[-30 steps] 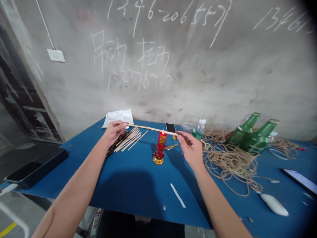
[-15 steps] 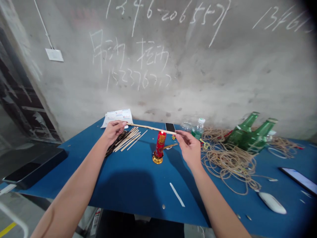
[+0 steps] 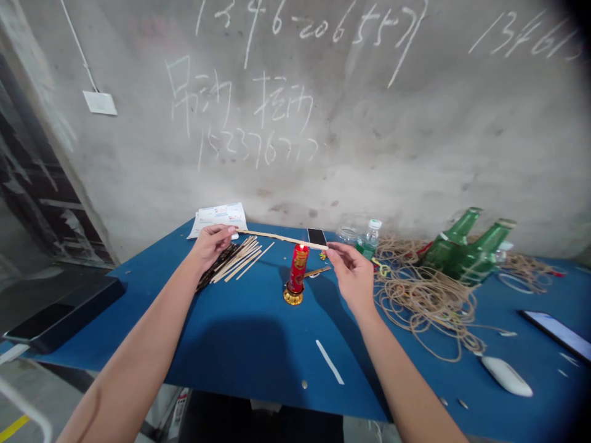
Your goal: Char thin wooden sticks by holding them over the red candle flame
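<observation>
A thin bamboo strip point(image 3: 277, 237) stretches between my two hands, tilting slightly down to the right. My left hand point(image 3: 213, 243) pinches its left end, and my right hand point(image 3: 351, 271) pinches the other. Below the strip's right half stands a lit red candle point(image 3: 298, 269) with gold lettering, upright in a gold base. The flame sits right at the strip; whether they touch I cannot tell. Beside and under my left hand lies a bundle of bamboo strips point(image 3: 240, 259), some pale and some dark. Another short strip point(image 3: 318, 271) rests behind the candle.
On the blue table point(image 3: 231, 351), tangled tan cord point(image 3: 425, 301) surrounds green glass bottles point(image 3: 480, 252) at right. A white mouse point(image 3: 506, 376) and a phone point(image 3: 558, 335) lie near the right edge. A dark box point(image 3: 64, 311) sits at left. Printed paper point(image 3: 219, 216) lies against the wall.
The view has shifted very slightly. Both hands keep the same pinch on the strip, over the candle.
</observation>
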`<state>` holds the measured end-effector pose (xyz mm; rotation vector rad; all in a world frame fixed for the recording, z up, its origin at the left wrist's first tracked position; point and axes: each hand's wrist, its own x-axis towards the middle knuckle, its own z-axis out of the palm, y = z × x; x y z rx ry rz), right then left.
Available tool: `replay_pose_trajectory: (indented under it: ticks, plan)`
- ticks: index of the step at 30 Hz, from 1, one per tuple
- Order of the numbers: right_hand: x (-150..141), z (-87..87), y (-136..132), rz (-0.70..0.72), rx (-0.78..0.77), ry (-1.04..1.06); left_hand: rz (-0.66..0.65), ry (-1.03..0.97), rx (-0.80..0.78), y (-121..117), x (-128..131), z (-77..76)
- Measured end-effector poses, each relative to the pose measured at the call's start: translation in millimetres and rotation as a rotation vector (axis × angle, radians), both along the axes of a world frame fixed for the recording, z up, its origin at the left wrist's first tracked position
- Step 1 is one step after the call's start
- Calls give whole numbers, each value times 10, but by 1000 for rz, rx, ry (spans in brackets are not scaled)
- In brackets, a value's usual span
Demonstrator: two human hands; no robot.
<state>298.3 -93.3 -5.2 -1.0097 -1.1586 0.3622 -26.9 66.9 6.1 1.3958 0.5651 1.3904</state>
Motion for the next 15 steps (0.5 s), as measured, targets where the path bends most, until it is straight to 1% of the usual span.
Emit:
replay_pose_trajectory:
  ticks: [15]
  plan:
    - [-39, 19, -19, -16, -34, -4, 23, -27, -53, -16, -1, 16]
